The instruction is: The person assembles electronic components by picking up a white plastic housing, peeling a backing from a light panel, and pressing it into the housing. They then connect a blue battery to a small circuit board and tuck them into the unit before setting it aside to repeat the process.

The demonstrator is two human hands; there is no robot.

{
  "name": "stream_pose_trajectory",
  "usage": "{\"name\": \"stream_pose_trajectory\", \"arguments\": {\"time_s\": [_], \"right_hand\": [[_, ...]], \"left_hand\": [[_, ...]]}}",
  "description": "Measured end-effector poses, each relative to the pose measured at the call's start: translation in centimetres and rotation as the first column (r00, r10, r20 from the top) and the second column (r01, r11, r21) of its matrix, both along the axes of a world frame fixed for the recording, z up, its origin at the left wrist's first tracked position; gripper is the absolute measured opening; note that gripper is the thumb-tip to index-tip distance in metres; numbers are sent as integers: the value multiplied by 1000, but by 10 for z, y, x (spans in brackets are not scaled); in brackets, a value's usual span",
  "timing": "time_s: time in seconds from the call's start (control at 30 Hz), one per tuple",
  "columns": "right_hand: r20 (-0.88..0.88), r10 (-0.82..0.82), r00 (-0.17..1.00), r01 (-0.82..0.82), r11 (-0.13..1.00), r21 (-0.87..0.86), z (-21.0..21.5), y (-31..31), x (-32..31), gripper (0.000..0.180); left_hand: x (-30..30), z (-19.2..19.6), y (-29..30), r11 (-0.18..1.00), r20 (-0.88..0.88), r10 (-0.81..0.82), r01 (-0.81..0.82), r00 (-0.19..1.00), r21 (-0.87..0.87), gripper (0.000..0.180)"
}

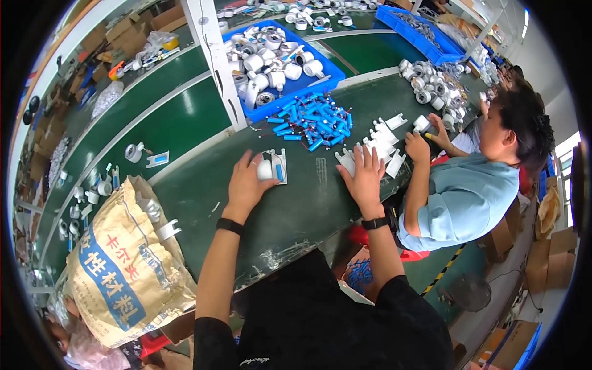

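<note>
My left hand (245, 187) curls its fingers and thumb around a white round plastic housing (264, 169) on the green table. Beside the thumb, joined or lying against that housing, is a flat white plastic part (283, 155) with a blue cylindrical battery (279, 172) in it. My right hand (365, 185) is spread flat, fingers apart, over the near edge of a pile of white plastic handle-like parts (382, 139). What lies under its palm is hidden. Between and beyond my hands is a heap of blue batteries with thin wires (317, 117).
A blue tray (336, 73) of white round housings stands behind the batteries, beside a white post (216, 55). A large paper sack (132, 259) stands at the left. At the right, a co-worker in a light blue shirt (459, 197) handles a white part near more housings (431, 86).
</note>
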State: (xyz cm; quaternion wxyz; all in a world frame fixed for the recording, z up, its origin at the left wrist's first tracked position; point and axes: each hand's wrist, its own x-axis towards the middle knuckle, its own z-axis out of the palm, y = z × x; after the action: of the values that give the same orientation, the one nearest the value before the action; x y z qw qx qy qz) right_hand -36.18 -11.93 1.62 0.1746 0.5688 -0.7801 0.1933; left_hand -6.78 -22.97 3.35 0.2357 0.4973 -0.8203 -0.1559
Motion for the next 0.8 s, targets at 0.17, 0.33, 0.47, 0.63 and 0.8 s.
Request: {"name": "stream_pose_trajectory", "arguments": {"time_s": [0.17,0.33,0.47,0.63,0.8], "right_hand": [[610,491,622,-451,861,-234,9,-21,90,44],[344,573,744,-590,805,-66,8,-32,175,58],[419,725,546,-790,612,-29,-13,-21,189,39],[486,719,497,-792,605,-84,-9,8,211,27],[440,721,536,-706,668,-234,-24,-41,249,29]], "left_hand": [[51,9,33,960,-94,-134,153,986,234,86],[116,25,107,920,-177,-203,249,963,302,84],[160,27,130,934,-149,-166,204,975,293,84],[196,27,131,962,-56,-43,56,998,268,81],[206,20,73,998,-74,18,-22,997,-54,66]]}}
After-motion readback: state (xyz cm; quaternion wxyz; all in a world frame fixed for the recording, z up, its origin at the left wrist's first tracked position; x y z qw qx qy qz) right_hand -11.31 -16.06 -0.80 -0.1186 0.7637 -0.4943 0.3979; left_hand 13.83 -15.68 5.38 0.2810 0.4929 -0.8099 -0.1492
